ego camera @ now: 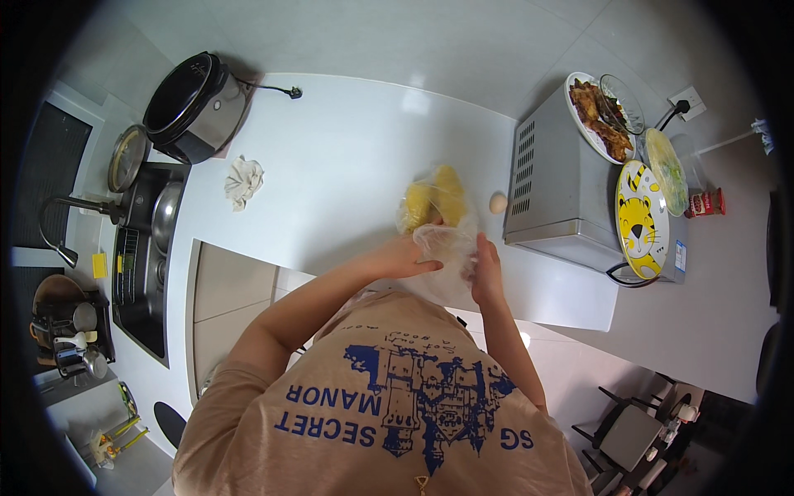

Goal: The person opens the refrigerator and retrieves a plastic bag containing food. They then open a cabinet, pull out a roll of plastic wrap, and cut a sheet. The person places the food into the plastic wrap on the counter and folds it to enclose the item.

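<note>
A clear plastic bag [448,245] is spread between my two hands, low over the white counter. Inside its far part lie yellow lumps of food [448,192], their exact kind unclear through the plastic. My left hand [406,257] has the bag's near left side, thumb stretched across it and the other fingers partly hidden. On the opposite side my right hand [487,273] grips the bag's edge, fingers pointing away from me. One egg [498,203] rests on the counter just beyond my right hand, beside the microwave oven.
The microwave oven [552,186] carries a plate of browned food [598,118] and a tiger-face plate [642,220]. A crumpled white cloth [243,183] lies left on the counter [335,155]. Farther left are an electric pressure cooker [198,108] and a black sink [139,328].
</note>
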### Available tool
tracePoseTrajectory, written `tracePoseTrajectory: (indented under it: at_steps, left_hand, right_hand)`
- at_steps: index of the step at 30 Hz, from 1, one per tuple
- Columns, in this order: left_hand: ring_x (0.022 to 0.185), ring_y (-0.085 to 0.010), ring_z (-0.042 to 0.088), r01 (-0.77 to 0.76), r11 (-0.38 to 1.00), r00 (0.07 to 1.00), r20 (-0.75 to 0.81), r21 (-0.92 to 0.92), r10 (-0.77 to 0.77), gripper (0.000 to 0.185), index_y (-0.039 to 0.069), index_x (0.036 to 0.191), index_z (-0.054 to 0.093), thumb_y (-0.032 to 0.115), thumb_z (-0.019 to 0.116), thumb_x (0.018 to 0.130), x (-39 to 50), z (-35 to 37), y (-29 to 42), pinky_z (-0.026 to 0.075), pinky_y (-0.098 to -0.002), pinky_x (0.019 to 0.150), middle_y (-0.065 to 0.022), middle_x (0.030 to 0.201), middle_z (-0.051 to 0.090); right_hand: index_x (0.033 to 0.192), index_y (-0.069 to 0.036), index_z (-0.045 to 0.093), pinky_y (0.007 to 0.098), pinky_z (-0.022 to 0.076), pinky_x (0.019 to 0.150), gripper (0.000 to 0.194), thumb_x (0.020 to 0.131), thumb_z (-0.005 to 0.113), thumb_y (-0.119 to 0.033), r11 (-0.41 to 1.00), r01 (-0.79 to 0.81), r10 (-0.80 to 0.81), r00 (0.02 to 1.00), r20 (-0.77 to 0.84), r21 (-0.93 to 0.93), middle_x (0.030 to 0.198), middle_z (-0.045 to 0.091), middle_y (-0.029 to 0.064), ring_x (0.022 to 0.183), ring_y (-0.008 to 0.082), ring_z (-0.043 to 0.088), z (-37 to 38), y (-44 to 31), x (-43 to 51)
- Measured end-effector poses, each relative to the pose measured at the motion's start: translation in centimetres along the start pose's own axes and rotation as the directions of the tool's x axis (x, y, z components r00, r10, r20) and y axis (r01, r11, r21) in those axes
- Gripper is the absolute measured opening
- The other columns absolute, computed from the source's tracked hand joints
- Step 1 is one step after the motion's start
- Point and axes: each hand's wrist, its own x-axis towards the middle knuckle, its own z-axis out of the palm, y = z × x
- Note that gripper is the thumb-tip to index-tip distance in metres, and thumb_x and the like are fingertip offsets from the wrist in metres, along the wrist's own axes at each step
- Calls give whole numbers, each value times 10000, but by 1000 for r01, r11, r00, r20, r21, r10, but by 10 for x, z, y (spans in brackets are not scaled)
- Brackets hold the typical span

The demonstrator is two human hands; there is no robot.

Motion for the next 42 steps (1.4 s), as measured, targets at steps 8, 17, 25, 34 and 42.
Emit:
tracePoseTrajectory:
  at_steps: [8, 17, 25, 34, 42]
  left_hand:
    - [1143, -366, 439, -405, 811, 825, -214, 422, 523, 477, 44, 1223, 491, 273, 609, 821, 23, 45, -61, 334, -450, 984, -177, 1211, 510]
    - [1223, -330, 387, -527, 795, 850, 207, 302, 485, 424, 89, 1223, 517, 141, 574, 807, -11, 31, -34, 290, -442, 1026, -137, 1306, 453]
    - [1332, -260, 275, -223, 393, 825, -41, 892, 563, 496, 126, 1260, 499, 223, 583, 781, 16, 48, -70, 219, -446, 1088, -82, 1422, 342]
    - [1096, -251, 499, -436, 899, 877, -251, -53, 410, 272, 73, 1112, 578, 115, 517, 850, 45, 67, -101, 351, -383, 1000, -100, 1129, 567]
    - [892, -176, 553, -388, 795, 910, -334, -467, 248, 233, 11, 949, 592, 111, 382, 928, 38, 51, -64, 430, -322, 833, -74, 913, 603]
  right_hand:
    - [1192, 69, 405, 431, 441, 856, 641, 776, 662, -346, 508, 263, -471, 882, -10, -820, 1115, 548, 267, 1040, 414, 532, -18, 4, 34]
    - [1019, -9, 577, 395, 479, 736, 260, 835, 534, -187, 439, 241, -150, 970, 194, -866, 817, 646, 190, 825, 335, 630, -67, 37, 18]
    - [955, 8, 600, 369, 472, 695, 203, 827, 527, -132, 514, 343, 37, 907, 419, -786, 820, 628, 189, 769, 332, 605, -42, 8, -23]
    - [1201, 35, 472, 383, 447, 835, 533, 755, 683, -166, 556, 523, -381, 851, 362, -646, 991, 610, 165, 919, 327, 581, -63, 2, -31]
    - [969, -26, 614, 393, 434, 841, 366, 655, 763, -141, 266, 720, -551, 659, 511, -642, 918, 637, 143, 875, 327, 589, -26, 25, 12]
